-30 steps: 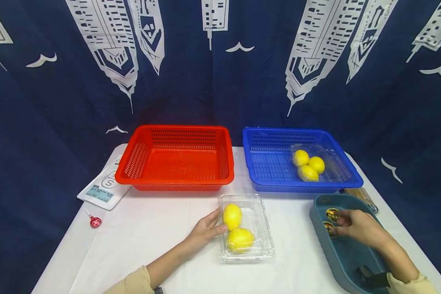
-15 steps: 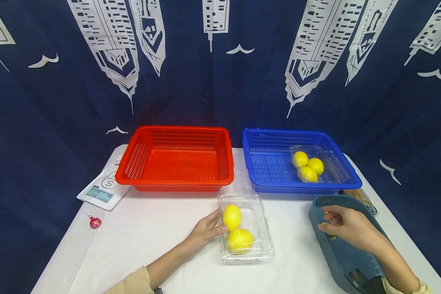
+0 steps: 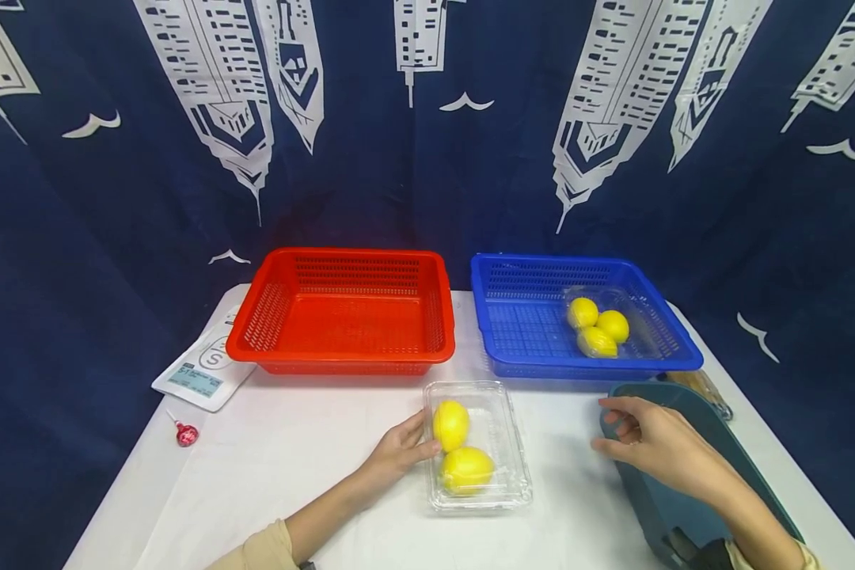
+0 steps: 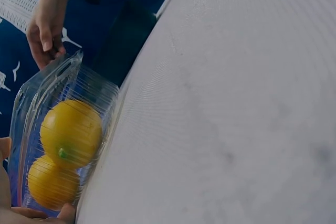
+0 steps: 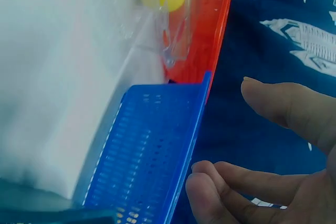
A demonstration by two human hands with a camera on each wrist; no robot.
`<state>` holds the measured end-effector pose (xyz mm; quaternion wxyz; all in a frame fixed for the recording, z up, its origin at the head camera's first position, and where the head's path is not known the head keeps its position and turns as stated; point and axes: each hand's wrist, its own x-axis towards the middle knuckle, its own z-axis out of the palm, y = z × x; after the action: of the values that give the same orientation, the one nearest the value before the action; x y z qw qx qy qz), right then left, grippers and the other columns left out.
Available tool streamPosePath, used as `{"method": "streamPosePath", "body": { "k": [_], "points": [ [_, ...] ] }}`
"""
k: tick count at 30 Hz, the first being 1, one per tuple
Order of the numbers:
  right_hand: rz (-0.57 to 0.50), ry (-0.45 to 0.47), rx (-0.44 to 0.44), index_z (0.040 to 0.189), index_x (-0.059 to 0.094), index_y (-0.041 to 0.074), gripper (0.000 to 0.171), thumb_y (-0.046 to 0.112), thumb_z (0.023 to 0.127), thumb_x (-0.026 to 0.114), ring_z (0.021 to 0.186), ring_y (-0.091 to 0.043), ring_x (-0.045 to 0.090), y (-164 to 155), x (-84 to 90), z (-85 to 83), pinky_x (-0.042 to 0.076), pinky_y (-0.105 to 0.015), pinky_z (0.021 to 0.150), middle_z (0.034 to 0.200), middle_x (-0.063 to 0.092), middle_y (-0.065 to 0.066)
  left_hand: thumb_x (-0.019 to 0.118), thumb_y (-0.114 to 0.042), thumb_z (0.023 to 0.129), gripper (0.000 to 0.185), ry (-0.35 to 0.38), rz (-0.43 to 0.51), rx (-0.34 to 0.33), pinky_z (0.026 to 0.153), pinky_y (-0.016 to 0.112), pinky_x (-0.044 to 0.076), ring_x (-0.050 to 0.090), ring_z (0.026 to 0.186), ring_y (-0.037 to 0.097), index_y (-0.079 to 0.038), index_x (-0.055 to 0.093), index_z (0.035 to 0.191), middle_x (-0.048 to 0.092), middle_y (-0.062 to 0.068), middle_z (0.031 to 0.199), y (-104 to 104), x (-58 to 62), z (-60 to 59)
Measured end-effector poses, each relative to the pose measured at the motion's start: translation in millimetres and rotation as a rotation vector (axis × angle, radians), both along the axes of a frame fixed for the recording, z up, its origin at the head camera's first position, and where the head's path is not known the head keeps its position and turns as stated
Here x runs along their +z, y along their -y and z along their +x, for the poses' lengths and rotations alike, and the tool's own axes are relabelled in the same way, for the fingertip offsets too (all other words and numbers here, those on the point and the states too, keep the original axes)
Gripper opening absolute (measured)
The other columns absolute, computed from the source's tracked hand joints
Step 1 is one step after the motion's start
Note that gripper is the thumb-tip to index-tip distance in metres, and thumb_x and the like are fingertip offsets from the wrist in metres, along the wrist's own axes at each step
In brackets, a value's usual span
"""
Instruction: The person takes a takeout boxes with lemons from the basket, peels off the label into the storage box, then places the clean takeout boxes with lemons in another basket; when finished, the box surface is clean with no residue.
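Observation:
A clear plastic clamshell container [image 3: 500, 443] lies closed on the table, with two yellow lemons [image 3: 466, 470] seen through it. My left hand [image 3: 401, 451] grips its left side, the thumb on top near the lemons. In the left wrist view the same lemons [image 4: 71, 134] show through the ribbed plastic. My right hand [image 3: 666, 447] hovers over the left edge of a teal bin [image 3: 694, 499], thumb and fingers apart. Nothing shows between the right fingers [image 5: 206, 195] in the right wrist view. The labels seen earlier in the bin are out of sight.
An empty red basket [image 3: 342, 367] stands at the back left. Beside it, a blue basket [image 3: 534, 369] holds another clear pack with three lemons [image 3: 597, 342]. A white device with a display [image 3: 195, 380] and a red lollipop [image 3: 186, 434] lie at the left.
My right hand has risen from the yellow-and-black round labels inside the teal bin and moved left to the bin's edge. My left hand and the clamshell container have stayed put.

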<state>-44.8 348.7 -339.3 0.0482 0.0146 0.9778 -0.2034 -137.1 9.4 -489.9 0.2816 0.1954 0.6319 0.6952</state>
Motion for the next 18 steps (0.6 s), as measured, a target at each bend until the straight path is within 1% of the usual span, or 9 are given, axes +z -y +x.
{"method": "streamPosePath", "body": {
  "k": [3, 6, 12, 15, 18],
  "points": [
    [0.009, 0.002, -0.001, 0.128, 0.057, -0.006, 0.072, 0.043, 0.079, 0.077, 0.084, -0.014, 0.057, 5, -1.4, 1.7, 0.049, -0.024, 0.063, 0.095, 0.064, -0.001, 0.061, -0.027, 0.094, 0.084, 0.001, 0.008, -0.011, 0.121, 0.045, 0.018, 0.012, 0.150, 0.035, 0.005, 0.012, 0.153, 0.013, 0.020, 0.162, 0, 0.2, 1.2],
    [-0.009, -0.003, 0.006, 0.129, 0.057, -0.005, 0.072, 0.043, 0.079, 0.077, 0.085, -0.014, 0.058, 12, -5.7, 3.3, 0.051, -0.025, 0.066, 0.094, 0.064, -0.001, 0.061, -0.027, 0.095, 0.084, 0.000, 0.011, -0.012, 0.121, 0.045, 0.018, 0.013, 0.150, 0.036, 0.006, 0.011, 0.153, 0.013, 0.021, 0.162, 0, 0.4, 2.1],
    [-0.059, -0.014, 0.023, 0.130, 0.058, 0.001, 0.068, 0.047, 0.082, 0.073, 0.085, -0.011, 0.057, 27, -14.6, 3.7, 0.050, -0.023, 0.067, 0.098, 0.065, 0.000, 0.063, -0.029, 0.094, 0.086, 0.004, 0.005, -0.009, 0.120, 0.046, 0.020, 0.014, 0.150, 0.036, 0.007, 0.011, 0.153, 0.014, 0.021, 0.161, 1, -0.3, 0.8],
    [-0.077, -0.004, 0.016, 0.131, 0.058, 0.003, 0.068, 0.050, 0.083, 0.071, 0.086, -0.011, 0.057, 36, -19.2, 3.7, 0.050, -0.025, 0.070, 0.102, 0.066, -0.001, 0.063, -0.029, 0.094, 0.087, 0.005, 0.006, -0.010, 0.120, 0.047, 0.020, 0.014, 0.150, 0.037, 0.007, 0.011, 0.153, 0.013, 0.022, 0.161, 1, -0.6, 0.3],
    [-0.119, 0.006, 0.001, 0.132, 0.057, 0.003, 0.068, 0.048, 0.083, 0.072, 0.088, -0.011, 0.059, 46, -25.3, 2.7, 0.052, -0.027, 0.072, 0.105, 0.067, -0.004, 0.063, -0.030, 0.094, 0.087, 0.004, 0.001, -0.009, 0.120, 0.046, 0.020, 0.014, 0.150, 0.037, 0.007, 0.010, 0.153, 0.012, 0.022, 0.161, 1, -0.7, -0.3]
  ]
}}
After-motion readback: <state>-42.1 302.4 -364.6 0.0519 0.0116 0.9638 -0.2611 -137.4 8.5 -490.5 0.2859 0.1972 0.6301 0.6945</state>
